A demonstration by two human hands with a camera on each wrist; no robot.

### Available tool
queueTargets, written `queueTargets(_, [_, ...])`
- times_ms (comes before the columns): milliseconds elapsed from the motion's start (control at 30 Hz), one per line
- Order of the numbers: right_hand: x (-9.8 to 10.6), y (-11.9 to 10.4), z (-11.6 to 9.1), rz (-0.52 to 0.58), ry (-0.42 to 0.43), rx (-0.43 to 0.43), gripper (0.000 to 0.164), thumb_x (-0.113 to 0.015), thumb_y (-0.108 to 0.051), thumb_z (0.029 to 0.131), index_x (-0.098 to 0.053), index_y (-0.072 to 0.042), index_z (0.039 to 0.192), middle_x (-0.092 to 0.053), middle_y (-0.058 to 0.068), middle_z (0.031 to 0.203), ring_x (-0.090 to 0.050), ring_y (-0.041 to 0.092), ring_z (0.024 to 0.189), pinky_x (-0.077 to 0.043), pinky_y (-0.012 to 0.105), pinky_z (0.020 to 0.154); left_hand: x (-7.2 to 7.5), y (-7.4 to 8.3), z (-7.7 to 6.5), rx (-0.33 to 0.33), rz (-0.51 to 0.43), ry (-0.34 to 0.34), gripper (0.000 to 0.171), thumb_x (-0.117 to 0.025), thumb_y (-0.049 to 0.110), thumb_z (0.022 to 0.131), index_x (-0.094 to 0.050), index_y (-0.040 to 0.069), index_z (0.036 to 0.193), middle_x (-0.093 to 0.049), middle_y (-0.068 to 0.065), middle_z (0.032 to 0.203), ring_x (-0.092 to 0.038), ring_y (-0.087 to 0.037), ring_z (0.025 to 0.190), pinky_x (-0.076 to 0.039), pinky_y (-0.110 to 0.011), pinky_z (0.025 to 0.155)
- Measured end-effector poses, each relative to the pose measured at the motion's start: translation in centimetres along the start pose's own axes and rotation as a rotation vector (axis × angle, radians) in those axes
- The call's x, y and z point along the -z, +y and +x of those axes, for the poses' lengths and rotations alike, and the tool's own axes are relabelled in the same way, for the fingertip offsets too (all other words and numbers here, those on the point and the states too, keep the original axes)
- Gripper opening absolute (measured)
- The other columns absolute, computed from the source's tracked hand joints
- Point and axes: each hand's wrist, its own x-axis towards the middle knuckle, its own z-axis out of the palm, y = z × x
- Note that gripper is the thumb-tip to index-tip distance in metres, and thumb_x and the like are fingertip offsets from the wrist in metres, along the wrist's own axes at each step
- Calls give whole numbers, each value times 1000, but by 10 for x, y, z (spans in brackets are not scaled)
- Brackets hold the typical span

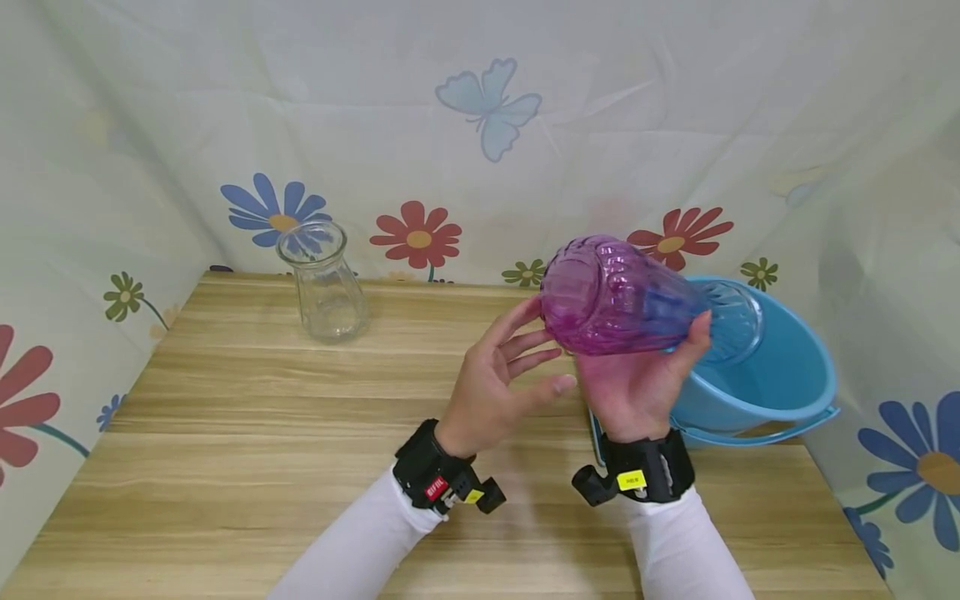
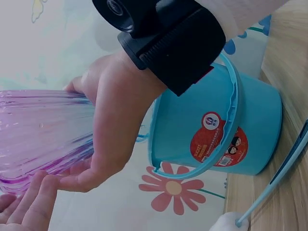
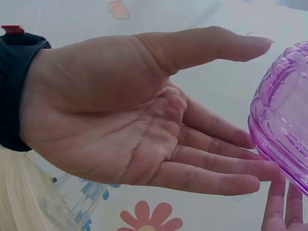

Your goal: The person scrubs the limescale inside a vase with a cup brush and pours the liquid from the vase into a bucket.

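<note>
And here's the ribbed glass vase, purple shading through blue to clear (image 1: 615,296), up in the air on its side, long axis running left to right! The right hand (image 1: 633,396) has it, palm underneath, thumb curled over the narrow part. Over at the rounded purple end, the left hand (image 1: 495,387) has its fingers extended, fingertips just touching the glass, thumb well off it: no grip there.

Now the relation that counts, I'd judge: the clear flared end points right, overlapping the mouth of the light-blue plastic bucket (image 1: 831,379) in the head view. Directly above it or a little in front? Can't tell, nor exactly how steep the tilt is. The right hand is plainly the nearer to that bucket, with the left on the far side.
</note>
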Motion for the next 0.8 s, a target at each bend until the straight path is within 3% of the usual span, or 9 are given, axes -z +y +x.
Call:
queueTargets(133, [1,4,-2,-47,17,8,91,-78,-44,74,-31,-17,147,-28,13,153,-17,33,139,-22,59,112,2,3,1,39,-13,59,96,-76,50,78,-32,-6,144,-43,-25,138,-53,-35,114,-47,-57,94])
queueTargets(367, [1,8,-7,-186,28,7,85,-76,-44,77,-34,-14,144,-38,14,145,-23,32,137,-29,55,111,11,6,1,149,-39,107,99,-79,52,74,-33,1,146,-45,-20,133,-59,-31,107,-56,-38,84])
queueTargets(600, [-2,10,-13,-313,37,1,80,-74,-48,79,-37,-13,140,-42,12,139,-30,30,132,-35,47,109,14,18,4,208,-4,125,107,-77,61,71,-27,6,148,-44,-23,133,-60,-32,102,-58,-41,78])
queueTargets(633, [-3,11,-14,-325,38,-3,80,-74,-49,79,-37,-13,140,-42,11,139,-31,30,131,-36,46,109,14,21,4,207,3,124,109,-77,61,70,-26,8,149,-44,-23,133,-60,-31,102,-58,-40,77])
queueTargets(800, [-2,13,-15,-380,18,5,77,-72,-47,80,-37,-10,138,-48,11,132,-40,28,123,-43,42,103,23,5,3,190,-11,98,100,-80,56,71,-26,29,151,-45,-20,131,-61,-31,100,-58,-42,76])
